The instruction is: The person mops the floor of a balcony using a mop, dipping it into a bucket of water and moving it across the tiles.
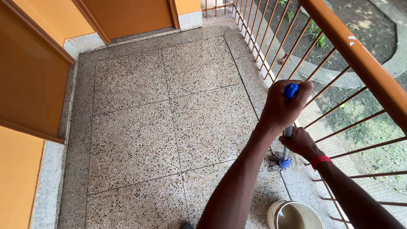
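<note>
I hold a mop upright by its metal handle (288, 131), close to the railing. My left hand (282, 108) is closed around the top of the handle, just under its blue end cap (291, 90). My right hand (302, 143), with a red band at the wrist, grips the handle lower down. The stringy mop head (274, 161) with its blue socket (284, 163) rests on the speckled terrazzo floor (169, 118) near the balcony's right edge.
A cream bucket (275, 212) stands on the floor at the bottom right, below my arms. An orange railing (360, 63) with thin bars runs along the right side, with garden ground beyond. Orange walls and door frames (29, 76) line the left and far sides.
</note>
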